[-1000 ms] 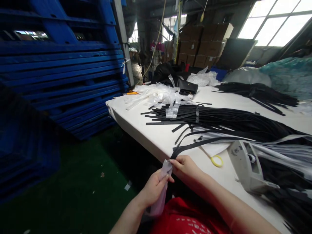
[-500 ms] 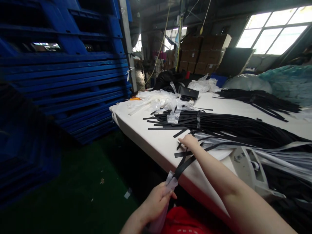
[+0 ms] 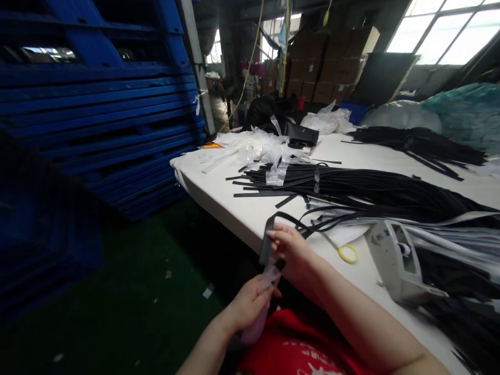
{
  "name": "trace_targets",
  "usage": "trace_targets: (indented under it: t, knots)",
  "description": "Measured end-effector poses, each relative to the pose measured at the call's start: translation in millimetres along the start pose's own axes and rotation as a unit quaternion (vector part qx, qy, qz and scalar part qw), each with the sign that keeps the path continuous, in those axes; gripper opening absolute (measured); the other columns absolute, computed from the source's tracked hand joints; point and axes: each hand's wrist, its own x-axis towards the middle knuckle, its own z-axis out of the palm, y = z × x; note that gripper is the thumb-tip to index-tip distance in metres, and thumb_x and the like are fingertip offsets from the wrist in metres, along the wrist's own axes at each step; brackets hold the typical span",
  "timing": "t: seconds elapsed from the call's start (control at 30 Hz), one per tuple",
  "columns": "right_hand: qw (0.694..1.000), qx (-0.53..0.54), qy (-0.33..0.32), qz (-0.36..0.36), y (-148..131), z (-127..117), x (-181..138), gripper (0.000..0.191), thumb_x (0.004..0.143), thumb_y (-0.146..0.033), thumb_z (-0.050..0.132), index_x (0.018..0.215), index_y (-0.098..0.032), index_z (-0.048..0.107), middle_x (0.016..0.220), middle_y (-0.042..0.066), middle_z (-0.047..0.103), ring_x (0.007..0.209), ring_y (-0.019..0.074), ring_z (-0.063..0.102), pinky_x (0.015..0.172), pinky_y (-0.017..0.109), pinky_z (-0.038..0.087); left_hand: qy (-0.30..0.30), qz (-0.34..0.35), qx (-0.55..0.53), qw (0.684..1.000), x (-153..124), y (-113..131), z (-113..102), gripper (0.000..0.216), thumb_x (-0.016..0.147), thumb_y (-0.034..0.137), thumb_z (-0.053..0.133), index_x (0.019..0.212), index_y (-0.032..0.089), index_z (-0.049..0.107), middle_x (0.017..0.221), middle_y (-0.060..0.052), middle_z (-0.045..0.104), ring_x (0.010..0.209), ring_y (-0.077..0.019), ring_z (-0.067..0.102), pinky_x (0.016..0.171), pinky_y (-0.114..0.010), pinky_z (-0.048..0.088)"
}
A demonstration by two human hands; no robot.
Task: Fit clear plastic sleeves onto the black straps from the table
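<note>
My left hand (image 3: 250, 302) is closed around a clear plastic sleeve (image 3: 270, 278) low in front of the red shirt, with a dark strap end at the sleeve's mouth. Just above it, my right hand (image 3: 287, 245) pinches a black strap (image 3: 267, 239) that bends over near the table edge. That strap's far part runs back toward the other straps on the table. A large bundle of black straps (image 3: 351, 182) lies beyond my hands, bound with clear tape. Scissors with a yellow handle (image 3: 347, 253) lie right of my right hand, partly under straps.
The white table (image 3: 219, 179) carries crumpled clear plastic sleeves (image 3: 253, 148), a black pouch (image 3: 302, 134) and another strap bundle (image 3: 417, 143). A white tape dispenser (image 3: 394, 260) stands at right. Blue pallets (image 3: 117, 120) are stacked on the left.
My right hand has come back from the table toward my left hand, bringing a black strap with it. The yellow scissor handle now shows. My left hand keeps its hold on the sleeve.
</note>
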Motion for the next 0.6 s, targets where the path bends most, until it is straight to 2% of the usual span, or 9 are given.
trace_targets:
  t: [0.1,0.17,0.23,0.3,0.43,0.6]
  knots:
    - [0.985,0.008,0.12,-0.127,-19.1,-36.0,-7.1,0.032,0.067,-0.04,0.079,0.083,-0.02,0.062,0.057,-0.007,0.05,0.043,0.0054,0.038,0.039,0.019,0.03,0.0,-0.003,-0.052,0.999,-3.0,-0.2,1.0,0.05,0.092,0.058,0.05,0.092,0.013,0.071,0.08,-0.004,0.059,0.067,-0.0135,0.052,0.066,-0.026,0.044]
    - [0.965,-0.019,0.166,-0.203,-26.1,-55.3,-13.9,0.029,0.071,-0.039,0.079,0.089,-0.021,0.064,0.063,-0.005,0.055,0.048,0.0074,0.045,0.044,0.021,0.038,-0.005,-0.006,-0.089,0.996,-5.3,0.6,3.1,0.052,0.091,0.061,0.052,0.093,0.012,0.072,0.078,-0.003,0.058,0.064,-0.0121,0.051,0.064,-0.024,0.043]
    - [0.948,-0.057,0.189,-0.25,-25.6,-65.1,-24.2,0.025,0.076,-0.037,0.077,0.091,-0.021,0.065,0.068,-0.003,0.06,0.053,0.0101,0.053,0.051,0.024,0.046,-0.015,-0.007,-0.114,0.993,-6.7,3.7,5.0,0.055,0.089,0.063,0.053,0.092,0.012,0.073,0.077,-0.003,0.059,0.063,-0.0113,0.051,0.063,-0.023,0.043]
    - [0.939,-0.102,0.192,-0.267,-19.1,-65.7,-35.9,0.021,0.079,-0.036,0.075,0.09,-0.021,0.066,0.071,0.0,0.064,0.058,0.0128,0.058,0.056,0.028,0.05,-0.021,0.0,-0.124,0.992,-6.7,8.1,6.1,0.058,0.087,0.066,0.055,0.091,0.012,0.074,0.076,-0.004,0.06,0.063,-0.0113,0.052,0.063,-0.024,0.044]
    - [0.938,-0.183,0.161,-0.246,-1.8,-54.9,-54.7,0.019,0.081,-0.037,0.075,0.084,-0.02,0.068,0.069,0.002,0.067,0.059,0.0158,0.061,0.056,0.03,0.051,-0.028,0.003,-0.142,0.99,-4.3,13.3,7.0,0.058,0.085,0.066,0.057,0.09,0.011,0.075,0.073,-0.005,0.06,0.062,-0.0114,0.052,0.064,-0.024,0.044]
    - [0.943,-0.193,0.15,-0.227,5.4,-46.1,-64.2,0.016,0.082,-0.036,0.074,0.081,-0.02,0.07,0.066,0.001,0.066,0.058,0.0151,0.06,0.056,0.028,0.05,-0.038,-0.004,-0.153,0.987,-4.9,12.5,8.3,0.057,0.087,0.064,0.057,0.092,0.01,0.074,0.074,-0.005,0.061,0.062,-0.0108,0.052,0.061,-0.023,0.042]
